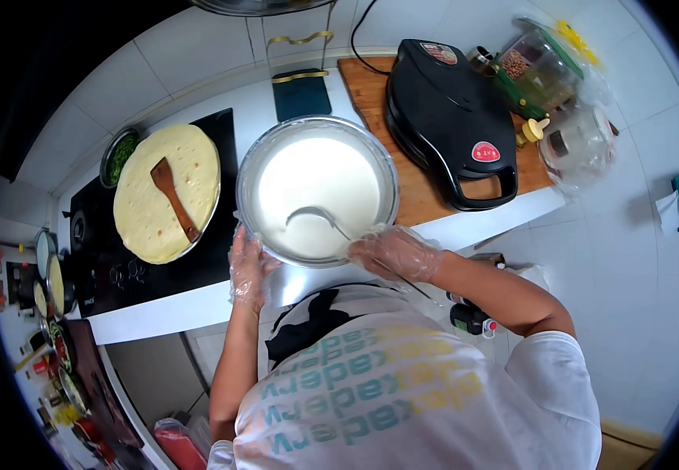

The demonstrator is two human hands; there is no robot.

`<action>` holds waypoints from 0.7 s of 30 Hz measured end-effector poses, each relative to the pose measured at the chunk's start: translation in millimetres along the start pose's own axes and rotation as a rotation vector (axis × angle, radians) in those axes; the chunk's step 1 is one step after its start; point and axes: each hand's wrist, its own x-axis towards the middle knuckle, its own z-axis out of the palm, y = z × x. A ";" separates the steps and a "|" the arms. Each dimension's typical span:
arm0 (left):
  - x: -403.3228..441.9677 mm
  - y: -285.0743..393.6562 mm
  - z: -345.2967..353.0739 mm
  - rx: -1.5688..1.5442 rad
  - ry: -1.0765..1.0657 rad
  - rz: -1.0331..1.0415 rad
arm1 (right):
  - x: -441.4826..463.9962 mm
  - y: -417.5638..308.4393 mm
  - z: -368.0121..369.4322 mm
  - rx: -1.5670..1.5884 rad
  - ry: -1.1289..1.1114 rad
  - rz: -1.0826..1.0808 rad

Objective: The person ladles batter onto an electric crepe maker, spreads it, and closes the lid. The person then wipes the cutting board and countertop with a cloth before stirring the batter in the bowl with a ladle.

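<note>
A large metal bowl [390, 174] of white, smooth liquid stands on the white counter. My right hand [397, 252], in a clear plastic glove, is closed around the handle of a metal ladle [314, 210]. The ladle's head lies in the liquid, near the bowl's front half. Also gloved, my left hand [249, 266] is at the bowl's lower left rim, with its fingers pointing up along the outer wall; whether they grip the rim is hard to tell. Left of the bowl, a stack of round yellow flatbreads [140, 184] carries a wooden spatula [173, 196].
A black electric griddle [457, 117] rests on a wooden board [418, 188] at the right. Behind the flatbreads is a bowl of chopped greens [122, 153]. The black cooktop [167, 278] lies at left. Jars and plastic bags [578, 145] sit far right; a dark bottle [469, 319] stands below.
</note>
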 end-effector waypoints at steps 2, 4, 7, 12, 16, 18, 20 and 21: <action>-2.8 3.1 1.0 -0.017 -0.007 0.001 | -15.3 2.8 -7.8 -0.026 -0.034 0.033; -1.2 1.9 1.5 -0.005 0.011 -0.012 | -25.6 11.1 -16.5 -0.135 -0.026 0.040; -1.9 4.3 1.0 0.004 0.004 -0.015 | -27.9 21.9 -33.8 -0.305 -0.045 0.075; -6.6 9.2 1.3 0.009 -0.064 -0.009 | -3.1 67.6 -41.5 -0.020 0.188 0.144; -8.2 11.3 2.6 -0.015 -0.057 -0.012 | 29.6 66.2 -50.1 -0.001 0.264 0.116; -9.6 12.9 4.0 -0.050 -0.059 -0.006 | 43.2 64.0 -44.5 -0.019 0.281 0.139; -8.3 10.4 2.1 -0.043 -0.065 0.000 | 56.2 63.1 -34.0 -0.037 0.329 0.116; -9.0 10.6 3.2 -0.049 -0.057 0.002 | 63.2 61.1 -29.6 -0.049 0.336 0.091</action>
